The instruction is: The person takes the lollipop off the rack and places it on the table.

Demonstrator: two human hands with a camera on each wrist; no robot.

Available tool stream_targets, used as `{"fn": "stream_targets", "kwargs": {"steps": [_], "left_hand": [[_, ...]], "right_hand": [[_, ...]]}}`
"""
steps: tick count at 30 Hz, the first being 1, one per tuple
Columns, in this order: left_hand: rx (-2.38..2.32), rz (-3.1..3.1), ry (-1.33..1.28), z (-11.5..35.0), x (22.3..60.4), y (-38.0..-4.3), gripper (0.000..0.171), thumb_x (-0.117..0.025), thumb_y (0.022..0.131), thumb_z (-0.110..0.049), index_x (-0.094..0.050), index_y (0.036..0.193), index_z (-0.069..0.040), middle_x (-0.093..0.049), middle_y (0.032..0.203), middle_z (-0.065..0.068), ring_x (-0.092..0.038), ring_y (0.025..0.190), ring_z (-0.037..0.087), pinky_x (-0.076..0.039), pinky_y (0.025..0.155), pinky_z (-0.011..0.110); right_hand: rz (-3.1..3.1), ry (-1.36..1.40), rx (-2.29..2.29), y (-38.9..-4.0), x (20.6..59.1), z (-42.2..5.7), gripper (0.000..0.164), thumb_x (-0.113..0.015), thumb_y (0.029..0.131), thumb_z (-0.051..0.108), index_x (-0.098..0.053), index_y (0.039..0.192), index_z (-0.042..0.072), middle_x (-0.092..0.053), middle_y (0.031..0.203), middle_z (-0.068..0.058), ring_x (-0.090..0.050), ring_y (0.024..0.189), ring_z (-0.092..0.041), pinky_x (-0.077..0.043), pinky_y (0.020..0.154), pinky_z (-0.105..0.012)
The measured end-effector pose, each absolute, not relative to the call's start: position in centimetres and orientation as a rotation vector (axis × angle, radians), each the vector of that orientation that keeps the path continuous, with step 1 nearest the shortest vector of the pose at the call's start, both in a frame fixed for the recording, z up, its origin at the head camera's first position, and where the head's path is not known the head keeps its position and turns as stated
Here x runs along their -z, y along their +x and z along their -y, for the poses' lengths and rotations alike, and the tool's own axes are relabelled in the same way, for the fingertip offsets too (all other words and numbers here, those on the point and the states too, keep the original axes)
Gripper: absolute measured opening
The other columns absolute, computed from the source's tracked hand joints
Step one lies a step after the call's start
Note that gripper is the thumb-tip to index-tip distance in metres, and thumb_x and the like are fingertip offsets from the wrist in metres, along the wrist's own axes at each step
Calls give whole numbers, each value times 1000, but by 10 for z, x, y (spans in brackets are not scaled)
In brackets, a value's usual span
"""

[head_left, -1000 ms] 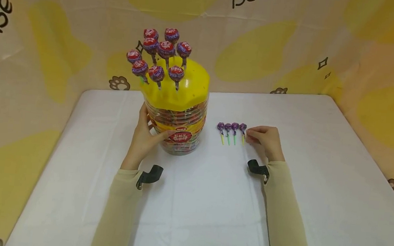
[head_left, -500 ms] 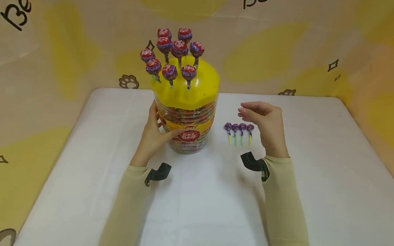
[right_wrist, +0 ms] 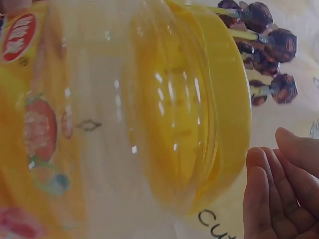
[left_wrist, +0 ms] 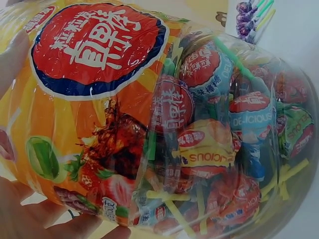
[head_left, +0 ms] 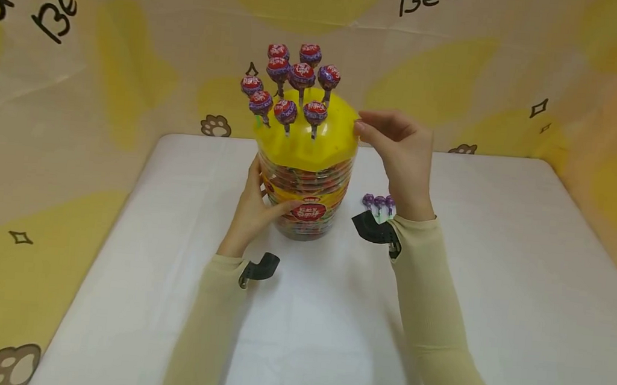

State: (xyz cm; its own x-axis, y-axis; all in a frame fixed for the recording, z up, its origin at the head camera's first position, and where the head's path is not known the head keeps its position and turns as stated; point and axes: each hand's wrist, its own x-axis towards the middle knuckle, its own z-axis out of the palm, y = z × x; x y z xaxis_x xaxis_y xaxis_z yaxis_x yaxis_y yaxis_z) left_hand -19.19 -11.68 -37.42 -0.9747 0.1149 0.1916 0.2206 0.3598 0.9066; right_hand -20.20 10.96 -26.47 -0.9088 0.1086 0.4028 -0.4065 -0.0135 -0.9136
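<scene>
A clear plastic candy jar [head_left: 309, 183], filled with wrapped lollipops in its lower part, stands upright under a yellow lid [head_left: 340, 134]. Several purple-and-red lollipops [head_left: 315, 113] stick up from the lid on their sticks. My left hand [head_left: 255, 209] grips the jar's left side, its thumb across the front label [left_wrist: 99, 45]. Fingertips right at the lid's right edge, my right hand [head_left: 404, 155] is raised with its fingers loosely bent; the right wrist view shows nothing between thumb and fingers [right_wrist: 256, 199].
Loose purple lollipops [head_left: 379, 202] lie in a row on the white-covered table [head_left: 297, 336], right of the jar; my right wrist partly hides them. A printed yellow-and-cream cloth [head_left: 421, 74] hangs behind the table.
My right hand has risen from beside the loose lollipops and moved left to the lid's edge. My left hand keeps its hold on the jar. The head view has shifted slightly.
</scene>
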Motion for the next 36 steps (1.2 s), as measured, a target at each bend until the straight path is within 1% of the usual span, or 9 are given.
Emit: {"fn": "stream_targets", "kwargs": {"steps": [5,10,18,22,30,36], "left_hand": [[1705,2509,-302,112,376,-192,103,-76,80,-27,-2,152,-20,-17,155,6,-22,140,28,-26,110,51],[1698,2523,-293,111,375,-190,103,-76,80,-27,-2,152,-19,-17,155,7,-22,139,28,-27,110,51],[1664,2535,-301,112,374,-190,101,-75,82,-26,-2,152,-18,-18,154,8,-23,139,30,-27,110,52],[1671,2541,-299,114,374,-190,102,-75,82,-27,-2,152,-19,-17,155,8,-23,139,30,-27,110,52],[1675,2541,-294,115,373,-189,103,-75,81,-27,-1,152,-20,-16,155,6,-22,139,29,-26,110,51],[1672,2544,-290,114,371,-188,102,-75,81,-27,-1,152,-20,-17,155,7,-22,139,29,-26,110,51]], "right_hand": [[1935,405,-1890,-205,254,-96,21,-74,81,5,-71,99,-5,-70,97,-12,-65,87,-22,-55,80,-30],[1940,445,-1808,-206,249,-84,20,-74,80,3,-71,97,-7,-70,96,-14,-67,87,-19,-55,81,-30],[1902,442,-1622,-208,248,-70,17,-76,77,3,-72,90,-7,-71,89,-15,-67,75,-16,-56,74,-27],[1897,451,-1565,-209,249,-66,15,-75,78,2,-71,89,-7,-71,88,-15,-66,73,-16,-56,72,-26],[1898,452,-1572,-211,249,-64,14,-73,80,2,-71,89,-8,-70,88,-16,-66,75,-18,-56,74,-26],[1885,455,-1600,-211,248,-64,14,-71,82,1,-71,91,-10,-70,91,-17,-67,79,-20,-56,77,-29]]}}
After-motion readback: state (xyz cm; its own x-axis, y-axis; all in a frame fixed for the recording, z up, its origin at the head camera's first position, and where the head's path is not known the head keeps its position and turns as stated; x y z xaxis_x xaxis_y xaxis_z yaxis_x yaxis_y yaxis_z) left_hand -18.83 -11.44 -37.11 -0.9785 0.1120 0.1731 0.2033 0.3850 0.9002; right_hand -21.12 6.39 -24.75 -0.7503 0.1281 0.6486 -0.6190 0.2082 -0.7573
